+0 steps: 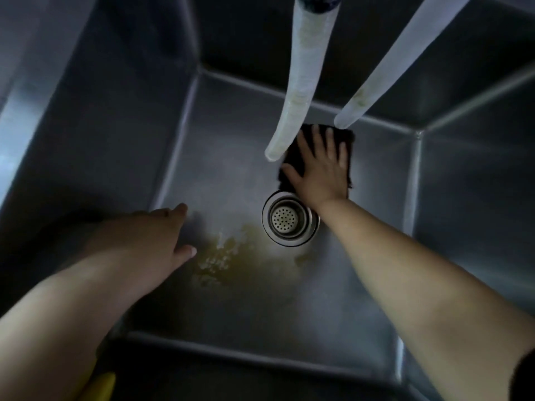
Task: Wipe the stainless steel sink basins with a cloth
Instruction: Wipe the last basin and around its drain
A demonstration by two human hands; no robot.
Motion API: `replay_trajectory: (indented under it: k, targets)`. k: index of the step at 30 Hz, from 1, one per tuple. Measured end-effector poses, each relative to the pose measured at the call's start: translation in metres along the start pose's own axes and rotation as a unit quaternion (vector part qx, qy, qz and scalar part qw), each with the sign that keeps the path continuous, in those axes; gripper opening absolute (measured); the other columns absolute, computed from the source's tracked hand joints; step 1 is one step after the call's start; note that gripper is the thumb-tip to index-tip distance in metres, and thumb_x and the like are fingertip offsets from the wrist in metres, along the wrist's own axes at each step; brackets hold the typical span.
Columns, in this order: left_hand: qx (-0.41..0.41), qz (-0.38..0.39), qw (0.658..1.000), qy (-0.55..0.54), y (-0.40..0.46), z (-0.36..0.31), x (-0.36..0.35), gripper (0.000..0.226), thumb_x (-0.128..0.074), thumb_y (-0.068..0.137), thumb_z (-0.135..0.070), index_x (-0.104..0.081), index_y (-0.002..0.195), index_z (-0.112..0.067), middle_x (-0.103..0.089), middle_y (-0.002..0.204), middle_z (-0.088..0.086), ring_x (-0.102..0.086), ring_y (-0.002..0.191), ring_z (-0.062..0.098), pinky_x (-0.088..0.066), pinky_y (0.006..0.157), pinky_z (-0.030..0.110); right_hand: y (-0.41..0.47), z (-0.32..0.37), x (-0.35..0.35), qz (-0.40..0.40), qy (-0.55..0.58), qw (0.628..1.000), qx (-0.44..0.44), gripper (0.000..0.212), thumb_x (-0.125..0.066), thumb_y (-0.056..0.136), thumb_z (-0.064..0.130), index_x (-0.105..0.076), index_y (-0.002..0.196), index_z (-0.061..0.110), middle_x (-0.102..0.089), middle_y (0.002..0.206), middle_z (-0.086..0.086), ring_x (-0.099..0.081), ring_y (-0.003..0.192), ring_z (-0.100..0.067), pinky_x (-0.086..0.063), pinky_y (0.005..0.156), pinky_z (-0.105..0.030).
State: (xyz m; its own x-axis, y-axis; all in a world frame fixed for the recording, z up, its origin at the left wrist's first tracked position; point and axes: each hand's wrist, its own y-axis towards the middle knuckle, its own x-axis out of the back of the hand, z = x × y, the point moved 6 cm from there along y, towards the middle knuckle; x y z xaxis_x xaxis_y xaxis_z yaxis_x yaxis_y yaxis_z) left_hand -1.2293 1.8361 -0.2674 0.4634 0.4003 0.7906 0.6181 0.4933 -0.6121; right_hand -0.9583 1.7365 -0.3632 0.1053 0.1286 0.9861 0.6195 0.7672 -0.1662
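We are seeing two bare forearms, unclothed from wrist to well up the arm. We are seeing no ring, watch or glove on the left hand (150, 235), and the same on the right hand (320, 172). We are noticing short, rounded fingernails. At the lower right edge we are catching the dark, near-black cuff of a pushed-up sleeve (525, 377) on the right arm.

We note: sink basin (289, 308) dull grey steel | cloth (293, 164) dark brownish-black | drain strainer (286, 218) bright silver, dotted with holes | residue patch (228, 256) yellow-brown | two hoses (301, 82) pale translucent white, yellowish stains
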Motion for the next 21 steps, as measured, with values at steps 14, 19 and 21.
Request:
replay_trajectory:
  k: [14, 19, 21]
  targets:
    - [-0.055, -0.025, 0.998, 0.023, -0.001, -0.011, 0.001, 0.072, -0.033, 0.090, -0.061, -0.005, 0.148, -0.028, -0.037, 0.146, -0.007, -0.047, 0.123, 0.018, -0.043, 0.093, 0.033, 0.025, -0.109, 0.014, -0.003, 0.097, 0.910, -0.403, 0.077, -0.023, 0.094, 0.054, 0.000, 0.151, 0.009, 0.003, 0.159, -0.016, 0.007, 0.145, -0.033, 0.009, 0.115, -0.048]
    - [-0.036, -0.036, 0.997, 0.050, 0.001, -0.009, 0.003, 0.071, -0.032, 0.091, -0.060, -0.007, 0.148, -0.027, -0.039, 0.142, -0.005, -0.047, 0.121, 0.021, -0.041, 0.089, 0.035, 0.037, -0.057, 0.010, -0.006, 0.079, 0.928, -0.364, 0.079, -0.027, 0.093, 0.053, 0.001, 0.151, 0.007, 0.001, 0.159, -0.018, 0.007, 0.145, -0.036, 0.008, 0.114, -0.052]
    - [-0.042, -0.035, 0.998, 0.042, 0.000, -0.011, 0.003, 0.070, -0.032, 0.091, -0.060, -0.007, 0.148, -0.027, -0.040, 0.142, -0.004, -0.047, 0.121, 0.020, -0.040, 0.090, 0.035, 0.044, -0.020, 0.011, -0.032, 0.081, 0.944, -0.317, 0.080, -0.030, 0.093, 0.055, -0.001, 0.152, 0.009, -0.001, 0.158, -0.018, 0.004, 0.145, -0.036, 0.006, 0.114, -0.051]
